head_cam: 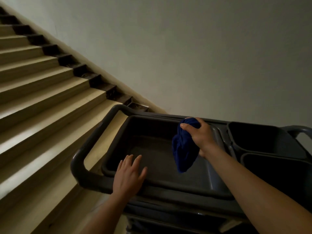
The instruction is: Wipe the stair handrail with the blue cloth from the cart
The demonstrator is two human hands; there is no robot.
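Observation:
My right hand (200,135) grips the bunched blue cloth (183,154), which hangs down from my fist above the dark tray on the grey cart (79,166). Fingers straight and spread, my left hand (129,174) hovers over the near rim of that tray; whether it touches the rim I cannot tell. No handrail shows in this view.
Beige stairs (42,92) with dark side trim climb away to the upper left, beside a plain pale wall (185,48). Two dark bins (263,137) sit in the cart's right end. The cart handle loops out toward the steps.

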